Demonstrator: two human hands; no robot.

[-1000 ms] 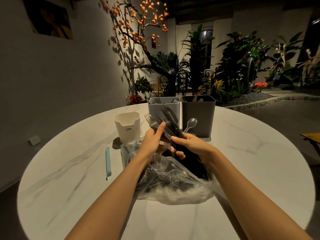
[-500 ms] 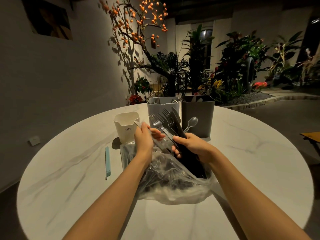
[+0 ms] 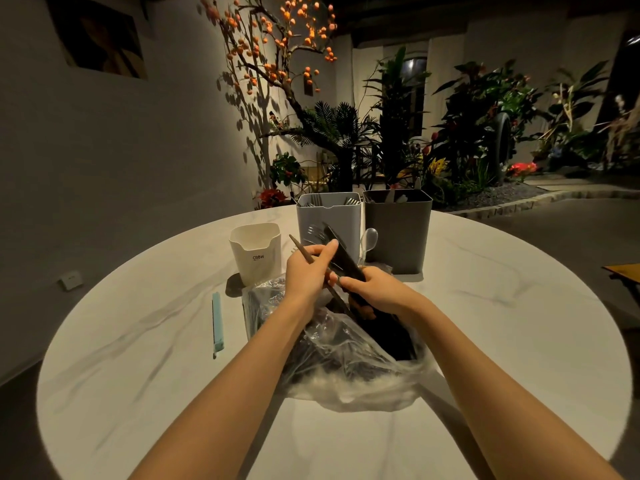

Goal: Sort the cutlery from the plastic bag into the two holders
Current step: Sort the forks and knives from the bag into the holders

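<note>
1. The round marble bench [image 3: 485, 341] carries everything: the clear plastic bag [image 3: 346, 368] lies near its middle, close to the person, and the two holders stand side by side just behind it.
2. The light grey holder [image 3: 329, 220] already shows fork tines at its rim, and the dark grey holder [image 3: 398, 230] shows a few handles, so sorting looks partly done. Much cutlery remains in the bag.
3. A white cup [image 3: 256, 254] stands left of the holders; a pale blue strip [image 3: 217, 323] lies further left.
4. The right hand [image 3: 377, 292] grasps a bundle of dark cutlery [image 3: 341, 251] above the bag's mouth.
5. The left hand [image 3: 308, 271], which half a second ago gripped a fork in the fan, now pinches a single thin dark piece [image 3: 301, 251] and draws it out to the left. It seems one item is being separated for a holder.
</note>
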